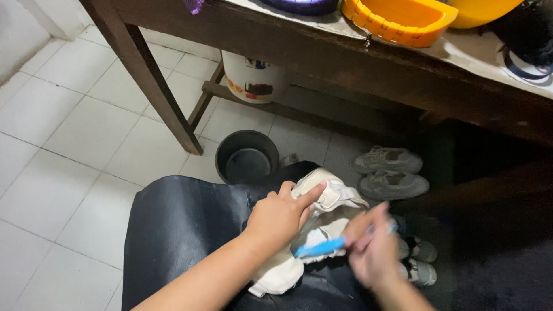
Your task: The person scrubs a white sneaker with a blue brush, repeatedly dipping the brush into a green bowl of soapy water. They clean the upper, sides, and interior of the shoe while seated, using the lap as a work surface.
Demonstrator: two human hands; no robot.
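While the left hand [277, 217] presses down on a white sneaker [311, 230] lying across a black apron [184, 224] on the person's lap, the right hand [374, 250] is closed around a blue toothbrush [319, 248], its grip wrapped on the handle and blurred in motion. The left hand's grip is not closed on anything: its fingers lie spread over the shoe's upper, the forefinger stretched toward the tongue. The brush's free end touches the side of the shoe, just beside the left hand's thumb.

Counting the footwear: one sneaker is in hand, two grey sneakers [389, 173] stand side by side on the floor under the bench, and two more shoes [419, 262], light with dark trim, lie near the right hand, partly hidden by it.

The floor [75, 132] is of large white tiles with thin grey joints. A dark wooden bench [322, 52] crosses the top of the view on a slanted leg.

There are several containers: a dark round basin [247, 156] on the floor, whose contents I cannot tell; a white bucket [253, 78] on the bench's lower rail; on the bench top, an orange tub [397, 20] and a yellow one [481, 11] beside it, their insides out of view.
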